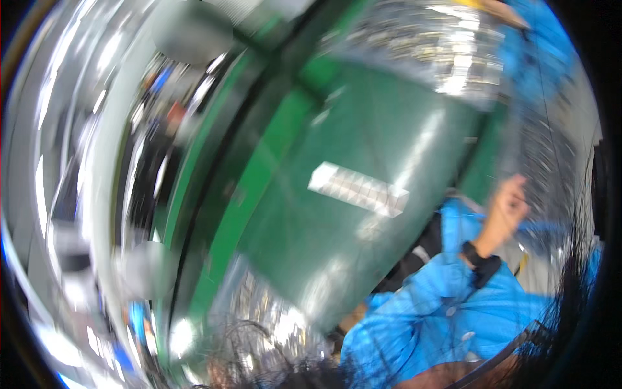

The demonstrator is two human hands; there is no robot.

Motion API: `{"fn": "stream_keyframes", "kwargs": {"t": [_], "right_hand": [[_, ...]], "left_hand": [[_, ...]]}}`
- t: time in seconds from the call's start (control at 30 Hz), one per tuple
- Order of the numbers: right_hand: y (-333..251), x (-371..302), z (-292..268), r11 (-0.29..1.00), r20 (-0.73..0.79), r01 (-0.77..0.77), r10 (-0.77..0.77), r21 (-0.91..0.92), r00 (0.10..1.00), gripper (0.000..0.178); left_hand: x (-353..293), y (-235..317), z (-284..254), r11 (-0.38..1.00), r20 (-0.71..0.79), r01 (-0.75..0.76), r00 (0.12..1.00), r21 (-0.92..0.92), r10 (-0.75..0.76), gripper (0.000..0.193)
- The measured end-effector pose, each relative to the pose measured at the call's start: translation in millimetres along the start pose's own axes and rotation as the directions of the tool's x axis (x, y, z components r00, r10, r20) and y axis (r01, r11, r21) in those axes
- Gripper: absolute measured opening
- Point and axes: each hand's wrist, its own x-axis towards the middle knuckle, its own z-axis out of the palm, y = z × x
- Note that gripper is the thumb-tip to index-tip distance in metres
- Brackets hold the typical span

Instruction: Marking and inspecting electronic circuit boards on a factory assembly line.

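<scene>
1. Apparently, a raised hand (508, 211) is held with fingers partly bent, beside glossy plastic (547, 152); its side and any grip cannot be told
2. The other hand cannot be made out; much is blurred, with hair (304, 379) across the lower edge
3. A pale strip (358, 189) is seen on the green worktop (376, 123)

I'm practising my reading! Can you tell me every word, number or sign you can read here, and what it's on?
None can be read: the picture is blurred.
Patterned white strip on the green tabletop: no readable words.
Black wristband: no readable marks.
Shiny plastic packaging: too blurred to tell.
</scene>
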Motion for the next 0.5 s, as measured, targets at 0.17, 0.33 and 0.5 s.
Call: {"fn": "stream_keyframes", "kwargs": {"t": [0.17, 0.33, 0.5], "right_hand": [[-3.8, -7.5, 289.9, 0.984, 0.629, -0.037, -0.084, 0.176, 0.773, 0.05], [-97.8, -88.7, 366.8, 0.973, 0.833, -0.03, -0.18, 0.23, 0.524, 0.051], [-178.9, -145.9, 341.1, 0.976, 0.912, 0.009, -0.208, 0.219, 0.353, 0.052]], "left_hand": [[-17.1, 101.8, -38.0, 0.996, 0.102, -0.06, 0.993, -0.062, 0.066, 0.045], [-113.1, 187.6, -105.4, 0.979, -0.265, -0.201, 0.942, 0.04, 0.204, 0.045], [-210.9, 220.8, -115.2, 0.974, -0.637, -0.184, 0.737, 0.131, 0.225, 0.049]]}}
